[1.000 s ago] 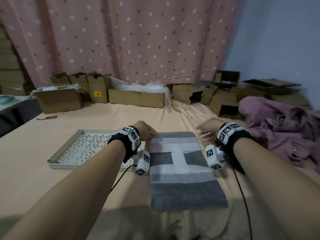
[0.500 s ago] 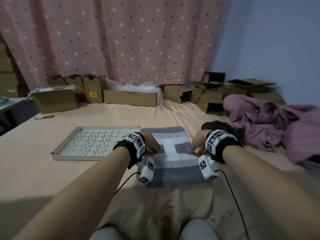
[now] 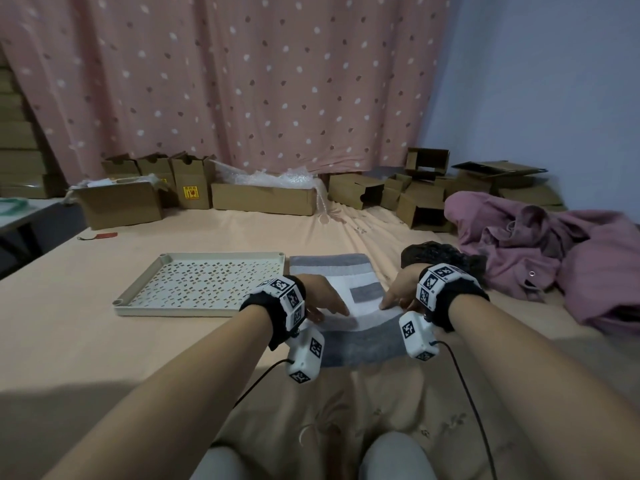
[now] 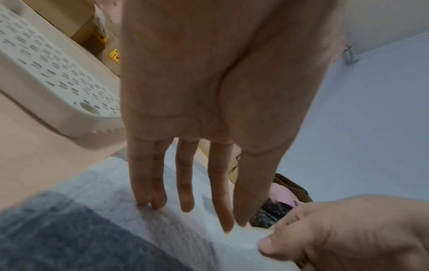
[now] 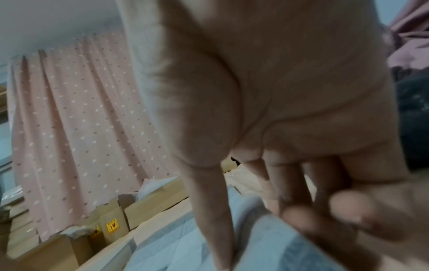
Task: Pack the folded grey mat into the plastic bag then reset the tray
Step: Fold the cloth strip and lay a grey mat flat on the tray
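Step in hand: folding. Grey mat [image 3: 349,306] lies on the bed, at 3 o'clock of the tray [image 3: 199,284]. Left hand [image 3: 323,297] presses it, fingers straight; right hand [image 3: 401,292] pinches its edge. Next, probably: complete fold, fetch black plastic bag [image 3: 440,254] at 1 o'clock.

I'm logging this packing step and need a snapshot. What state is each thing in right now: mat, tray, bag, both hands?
grey mat: lying on the bed beside the tray, near part being lifted.
tray: upright, nothing in it.
black plastic bag: crumpled beyond the right hand, not holding the mat.
left hand: fingers straight, pressing the mat.
right hand: pinches the mat's edge.
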`<move>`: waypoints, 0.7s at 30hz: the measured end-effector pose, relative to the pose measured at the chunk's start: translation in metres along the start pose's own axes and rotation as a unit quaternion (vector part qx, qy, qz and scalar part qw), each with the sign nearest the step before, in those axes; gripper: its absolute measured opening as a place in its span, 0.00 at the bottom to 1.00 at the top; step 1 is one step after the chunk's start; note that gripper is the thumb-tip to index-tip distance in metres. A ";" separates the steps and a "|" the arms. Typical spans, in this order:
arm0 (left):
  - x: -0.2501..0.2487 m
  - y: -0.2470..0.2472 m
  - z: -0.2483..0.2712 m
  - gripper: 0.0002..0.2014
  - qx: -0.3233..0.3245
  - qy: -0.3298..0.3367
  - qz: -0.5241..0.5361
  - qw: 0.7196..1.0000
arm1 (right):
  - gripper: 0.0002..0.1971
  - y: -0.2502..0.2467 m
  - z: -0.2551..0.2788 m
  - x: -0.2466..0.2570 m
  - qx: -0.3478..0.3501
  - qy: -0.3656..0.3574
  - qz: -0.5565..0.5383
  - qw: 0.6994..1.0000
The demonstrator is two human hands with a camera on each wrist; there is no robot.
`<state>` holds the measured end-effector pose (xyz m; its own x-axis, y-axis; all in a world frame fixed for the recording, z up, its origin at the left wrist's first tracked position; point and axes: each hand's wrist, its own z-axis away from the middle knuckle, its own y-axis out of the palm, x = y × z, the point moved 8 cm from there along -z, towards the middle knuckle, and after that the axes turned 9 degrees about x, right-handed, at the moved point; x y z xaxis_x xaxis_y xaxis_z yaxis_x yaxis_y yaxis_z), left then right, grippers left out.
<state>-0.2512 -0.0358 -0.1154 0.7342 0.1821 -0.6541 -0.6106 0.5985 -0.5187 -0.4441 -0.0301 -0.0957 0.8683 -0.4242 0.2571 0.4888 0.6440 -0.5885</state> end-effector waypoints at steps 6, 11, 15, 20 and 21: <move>-0.004 0.014 0.002 0.13 0.032 0.009 -0.023 0.999 | 0.16 0.007 0.007 -0.007 0.055 0.006 -0.023 0.998; -0.003 0.007 0.008 0.22 0.032 0.018 0.018 0.999 | 0.23 0.000 -0.005 0.012 0.029 -0.062 -0.060 0.996; -0.022 0.003 0.026 0.29 0.034 0.084 0.014 0.996 | 0.09 -0.004 0.000 0.032 0.022 -0.137 -0.208 0.968; -0.046 -0.010 0.046 0.46 0.000 0.106 -0.103 0.989 | 0.07 0.003 0.025 0.071 0.110 -0.255 -0.297 0.914; -0.047 -0.016 0.049 0.48 -0.027 0.094 -0.146 0.984 | 0.08 0.006 0.030 0.077 0.130 -0.255 -0.314 0.905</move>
<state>-0.2610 -0.0156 -0.0488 0.8155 -0.1428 -0.5608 -0.3999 0.5613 -0.7245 -0.3721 -0.0398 -0.0570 0.3047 -0.4518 0.8385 0.8454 0.5338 -0.0196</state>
